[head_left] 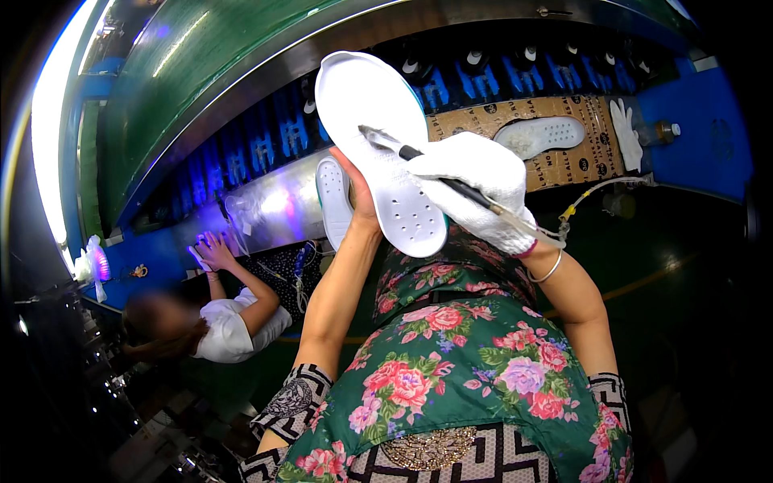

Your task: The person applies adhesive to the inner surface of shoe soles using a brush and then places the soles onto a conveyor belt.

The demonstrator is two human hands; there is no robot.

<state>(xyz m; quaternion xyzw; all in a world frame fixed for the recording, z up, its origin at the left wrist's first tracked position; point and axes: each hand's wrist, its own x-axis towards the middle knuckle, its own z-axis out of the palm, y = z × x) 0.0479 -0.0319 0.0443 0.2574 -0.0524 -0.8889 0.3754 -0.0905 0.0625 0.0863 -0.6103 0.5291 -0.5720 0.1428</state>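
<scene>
A white shoe sole with a raised rim and small holes in its heel is held up over the bench. My bare left hand grips it from beneath by its left edge, fingers mostly hidden behind it. In a white knit glove, my right hand is closed round the dark handle of a brush. Its bristle end rests on or just above the sole's inner face, near the middle; I cannot tell whether it touches. A thin hose trails from the handle's rear.
Another sole lies on the cardboard, beside a white glove and a small jar. A further sole is behind my left hand. Blue racks line the bench's back. A co-worker's hand is at the left.
</scene>
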